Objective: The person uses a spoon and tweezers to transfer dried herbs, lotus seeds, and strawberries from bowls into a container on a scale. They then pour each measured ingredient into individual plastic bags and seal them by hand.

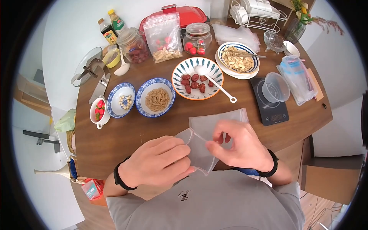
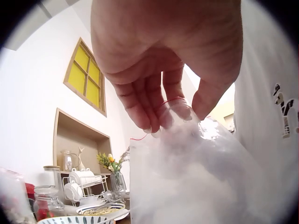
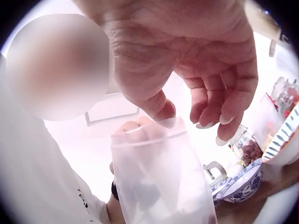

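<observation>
A clear plastic zip bag [image 1: 201, 149] is in front of the person's chest, its mouth spread apart toward the body. My left hand [image 1: 157, 161] pinches one side of the mouth; in the left wrist view the fingers [image 2: 145, 116] and thumb meet at the red-lined rim. On the other side is my right hand [image 1: 241, 147], its thumb [image 3: 163, 109] right at the bag's edge. The right hand's other fingers are loosely bent and apart from the plastic, with a gap between them and the thumb in the right wrist view.
Beyond the bag stand a plate of red dates [image 1: 197, 94] with a white spoon, a bowl of brown pieces [image 1: 140, 109], a bowl of small white pieces [image 1: 111, 105] and a cup of strawberries [image 1: 100, 122]. A black scale [image 1: 274, 115] bearing a plastic tub [image 1: 276, 88] is at the right.
</observation>
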Tool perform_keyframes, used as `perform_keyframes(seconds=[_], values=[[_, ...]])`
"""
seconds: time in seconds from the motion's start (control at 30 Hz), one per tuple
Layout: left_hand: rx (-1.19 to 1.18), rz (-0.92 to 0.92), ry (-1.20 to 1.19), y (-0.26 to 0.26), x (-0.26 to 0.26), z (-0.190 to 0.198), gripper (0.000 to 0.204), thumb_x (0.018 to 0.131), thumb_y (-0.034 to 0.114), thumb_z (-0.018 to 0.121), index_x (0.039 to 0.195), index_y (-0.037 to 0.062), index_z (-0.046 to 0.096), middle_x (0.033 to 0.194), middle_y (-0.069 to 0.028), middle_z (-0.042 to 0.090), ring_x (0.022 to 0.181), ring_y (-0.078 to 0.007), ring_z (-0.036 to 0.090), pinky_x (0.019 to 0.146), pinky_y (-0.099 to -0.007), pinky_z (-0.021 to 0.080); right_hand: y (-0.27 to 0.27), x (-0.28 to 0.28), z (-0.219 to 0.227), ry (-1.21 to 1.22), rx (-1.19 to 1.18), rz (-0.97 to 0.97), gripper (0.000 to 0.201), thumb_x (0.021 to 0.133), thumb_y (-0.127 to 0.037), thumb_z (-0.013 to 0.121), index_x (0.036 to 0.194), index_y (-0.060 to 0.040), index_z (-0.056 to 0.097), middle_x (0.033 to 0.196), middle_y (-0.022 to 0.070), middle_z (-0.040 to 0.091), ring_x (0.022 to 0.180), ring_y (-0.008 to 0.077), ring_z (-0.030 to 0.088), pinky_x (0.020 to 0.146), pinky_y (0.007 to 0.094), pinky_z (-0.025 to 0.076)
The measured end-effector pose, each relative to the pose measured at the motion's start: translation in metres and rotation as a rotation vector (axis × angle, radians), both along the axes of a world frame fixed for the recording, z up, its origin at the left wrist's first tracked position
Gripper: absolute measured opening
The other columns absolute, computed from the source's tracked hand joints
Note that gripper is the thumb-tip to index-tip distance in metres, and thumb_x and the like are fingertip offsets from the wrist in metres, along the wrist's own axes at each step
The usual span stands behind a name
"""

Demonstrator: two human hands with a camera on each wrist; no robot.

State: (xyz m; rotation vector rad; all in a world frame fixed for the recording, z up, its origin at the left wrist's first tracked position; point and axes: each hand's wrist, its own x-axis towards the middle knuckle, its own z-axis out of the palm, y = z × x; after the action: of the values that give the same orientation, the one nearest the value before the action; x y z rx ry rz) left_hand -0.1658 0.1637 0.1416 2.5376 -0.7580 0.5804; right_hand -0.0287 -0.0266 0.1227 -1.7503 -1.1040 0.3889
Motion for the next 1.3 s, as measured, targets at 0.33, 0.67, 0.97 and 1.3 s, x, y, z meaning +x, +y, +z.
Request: perform_keyframes(seconds=[0.33, 0.67, 0.97, 1.3], values=[[-0.019, 0.068, -0.057, 0.011, -0.006, 0.01, 0.028, 0.06, 0.011, 0.083, 0.07, 0.0041, 0.058, 0.082, -0.0072, 0.058, 0.073, -0.0263, 0.06, 0.06, -0.0343, 0.05, -0.005, 0.023, 0.017, -0.081, -0.225, 0.071, 0.025, 0.075, -0.017, 0.076, 0.073, -0.0028, 0.055, 0.074, 0.012, 0.06, 0.064, 0.0303, 0.058, 0.057, 0.0386, 0.045], [-0.123, 0.023, -0.188, 0.003, 0.006, 0.007, 0.027, 0.063, 0.011, 0.083, 0.072, 0.0046, 0.058, 0.087, -0.0097, 0.062, 0.072, -0.0269, 0.061, 0.06, -0.0344, 0.05, 0.004, 0.0, 0.036, -0.391, 0.117, 0.363, 0.029, 0.068, -0.021, 0.082, 0.081, -0.0067, 0.061, 0.128, 0.0147, 0.048, 0.129, 0.0365, 0.04, 0.091, 0.0513, 0.035], [-0.696, 0.155, 0.052, -0.001, 0.016, -0.039, 0.118, 0.058, 0.045, 0.092, 0.145, 0.0058, 0.023, 0.147, -0.0174, 0.029, 0.139, -0.0316, 0.027, 0.111, -0.0473, 0.027, 0.002, 0.012, 0.037, -0.555, 0.164, 0.275, 0.015, 0.068, -0.014, 0.079, 0.076, -0.01, 0.067, 0.099, 0.0052, 0.059, 0.103, 0.0281, 0.059, 0.084, 0.0401, 0.035], [-1.183, -0.123, 0.454, -0.045, 0.038, -0.08, 0.144, 0.056, 0.031, 0.095, 0.151, 0.0093, -0.011, 0.153, -0.0154, 0.016, 0.141, -0.0279, 0.026, 0.112, -0.0451, 0.027, 0.0, 0.01, 0.046, -0.618, 0.291, -0.023, 0.016, 0.064, -0.009, 0.076, 0.079, -0.0079, 0.073, 0.086, 0.0047, 0.061, 0.09, 0.0281, 0.06, 0.081, 0.0374, 0.037]])
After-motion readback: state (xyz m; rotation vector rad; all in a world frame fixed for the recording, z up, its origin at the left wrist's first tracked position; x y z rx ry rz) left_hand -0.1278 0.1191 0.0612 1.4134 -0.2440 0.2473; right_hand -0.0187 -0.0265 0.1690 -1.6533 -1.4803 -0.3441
